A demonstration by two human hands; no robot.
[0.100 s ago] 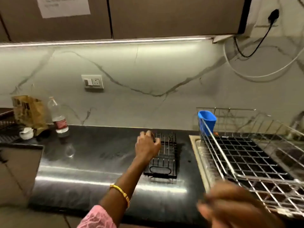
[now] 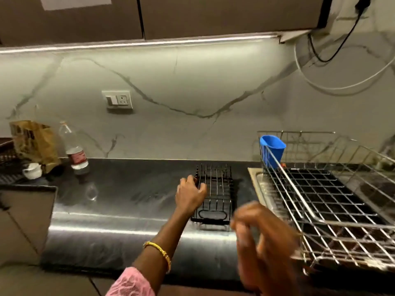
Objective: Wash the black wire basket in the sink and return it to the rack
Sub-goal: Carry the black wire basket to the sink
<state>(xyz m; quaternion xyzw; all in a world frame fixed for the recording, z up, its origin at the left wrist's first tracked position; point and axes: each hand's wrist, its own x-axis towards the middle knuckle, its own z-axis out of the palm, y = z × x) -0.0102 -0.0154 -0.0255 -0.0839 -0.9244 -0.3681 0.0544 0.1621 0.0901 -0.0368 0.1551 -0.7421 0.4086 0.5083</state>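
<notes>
The black basket (image 2: pixel 214 194) sits on the dark bench (image 2: pixel 119 210), close to the wall and just left of the sink's steel edge (image 2: pixel 259 186). Its wires run front to back, and a flat black plate with an oval slot closes the near end. The left hand (image 2: pixel 190 194) has come in from below, arm stretched forward, and lies against the basket's left side near its far corner; the fingers (image 2: pixel 193 180) curl at the rim there, though I cannot make out whether this grip has closed round the wire or only touches it. A yellow bangle (image 2: pixel 159 252) rings that wrist, and a pink sleeve (image 2: pixel 131 284) shows lower down.

The right hand (image 2: pixel 259 236) hangs in the foreground, close to the camera and badly smeared, in front of the near corner of the rack (image 2: pixel 316 201). Its grip I cannot tell: the fingers are a blur, and whether anything is in them is not clear.

The rack is a big chrome wire frame standing over the sink at the right, with a blue cup (image 2: pixel 272 150) hooked at its far left corner.

Over at the left end of the bench stand a clear bottle (image 2: pixel 73 149) with a red label, a brown paper bag (image 2: pixel 35 142) behind it and a small white cup (image 2: pixel 32 170) in front of the bag. A socket (image 2: pixel 118 100) is set in the marbled wall above, cabinets (image 2: pixel 192 16) hang over that, and a black cable (image 2: pixel 342 42) and a white cable (image 2: pixel 333 86) loop down at the upper right.
</notes>
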